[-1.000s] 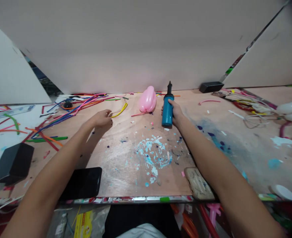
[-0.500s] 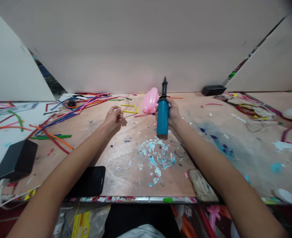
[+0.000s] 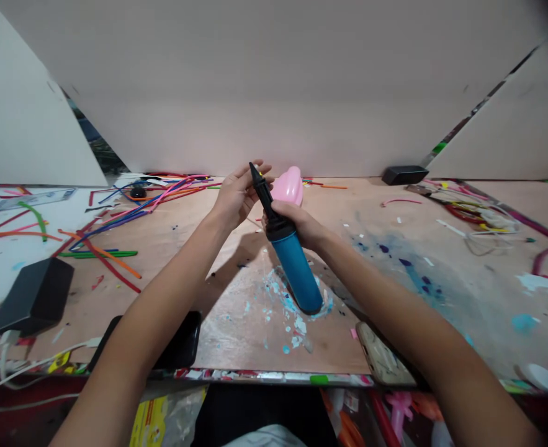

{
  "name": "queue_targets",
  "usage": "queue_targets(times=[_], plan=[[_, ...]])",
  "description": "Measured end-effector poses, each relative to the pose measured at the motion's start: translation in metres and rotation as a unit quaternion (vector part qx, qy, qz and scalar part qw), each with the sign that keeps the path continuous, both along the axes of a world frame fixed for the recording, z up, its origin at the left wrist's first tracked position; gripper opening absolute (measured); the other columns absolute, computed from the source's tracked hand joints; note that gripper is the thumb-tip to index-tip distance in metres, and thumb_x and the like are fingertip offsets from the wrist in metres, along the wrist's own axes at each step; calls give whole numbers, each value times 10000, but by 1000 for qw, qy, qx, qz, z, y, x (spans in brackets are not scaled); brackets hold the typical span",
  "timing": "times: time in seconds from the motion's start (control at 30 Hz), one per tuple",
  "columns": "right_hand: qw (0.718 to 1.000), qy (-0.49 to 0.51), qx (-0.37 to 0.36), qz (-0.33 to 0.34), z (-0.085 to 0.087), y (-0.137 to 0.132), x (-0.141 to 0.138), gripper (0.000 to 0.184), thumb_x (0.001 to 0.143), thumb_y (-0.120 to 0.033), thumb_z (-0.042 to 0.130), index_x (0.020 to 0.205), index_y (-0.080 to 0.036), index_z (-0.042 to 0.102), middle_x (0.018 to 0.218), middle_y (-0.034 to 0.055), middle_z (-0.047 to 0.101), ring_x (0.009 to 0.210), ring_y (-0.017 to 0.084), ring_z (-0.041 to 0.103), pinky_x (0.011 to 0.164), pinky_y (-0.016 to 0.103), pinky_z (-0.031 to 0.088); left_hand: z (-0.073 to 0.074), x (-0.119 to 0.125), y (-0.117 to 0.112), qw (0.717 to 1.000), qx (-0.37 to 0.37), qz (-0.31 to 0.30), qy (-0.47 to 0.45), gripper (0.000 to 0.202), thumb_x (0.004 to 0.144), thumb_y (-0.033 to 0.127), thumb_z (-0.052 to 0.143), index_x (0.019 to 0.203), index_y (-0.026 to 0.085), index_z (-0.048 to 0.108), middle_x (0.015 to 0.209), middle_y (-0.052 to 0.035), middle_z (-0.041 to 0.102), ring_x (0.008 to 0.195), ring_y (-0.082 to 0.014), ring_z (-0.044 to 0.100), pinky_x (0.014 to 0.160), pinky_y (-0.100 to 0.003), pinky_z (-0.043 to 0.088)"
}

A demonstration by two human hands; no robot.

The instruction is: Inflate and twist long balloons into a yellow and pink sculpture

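My right hand [image 3: 301, 225] is closed round the neck of a blue hand pump [image 3: 296, 274], held tilted above the wooden table [image 3: 227, 292], its black nozzle [image 3: 259, 183] pointing up and left. My left hand [image 3: 235, 197] is at the nozzle tip with fingers gathered there. The thin yellow balloon it picked up is hidden in those fingers. A small inflated pink balloon [image 3: 291, 186] lies just behind my hands.
Many uninflated long balloons [image 3: 115, 214] are strewn at the left. A black phone [image 3: 178, 344] and a patterned case [image 3: 383, 360] lie at the near edge. A black box [image 3: 34, 295] with white cables sits left, and another black box [image 3: 404, 174] by the back wall.
My right hand lifted the pump off the table and tilted it towards me. My left hand took the yellow balloon from the table and brought it to the nozzle.
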State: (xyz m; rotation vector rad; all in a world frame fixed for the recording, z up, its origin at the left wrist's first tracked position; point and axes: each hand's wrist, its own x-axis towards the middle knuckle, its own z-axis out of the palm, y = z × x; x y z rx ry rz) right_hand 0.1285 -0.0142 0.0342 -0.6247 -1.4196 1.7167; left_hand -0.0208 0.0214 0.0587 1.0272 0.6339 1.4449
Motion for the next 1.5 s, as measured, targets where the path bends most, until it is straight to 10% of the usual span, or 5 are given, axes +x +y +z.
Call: queue_targets(times=[0.37, 1.5], plan=[[929, -226, 286, -57, 53, -31, 13, 215, 897, -399, 563, 901, -190, 514, 793, 3, 552, 702, 133, 529, 618, 250, 421, 39, -12, -36, 997, 50, 17, 61, 250, 865, 336, 680, 1073, 198, 661, 1065, -38, 734, 938, -149, 714, 865, -248, 565], [958, -215, 190, 5, 52, -35, 3, 184, 901, -367, 532, 950, -193, 494, 765, -1, 609, 656, 135, 584, 533, 233, 439, 33, -13, -33, 995, 44, -23, 86, 283, 788, 326, 758, 1005, 163, 676, 991, -66, 738, 754, -127, 720, 809, -272, 572]])
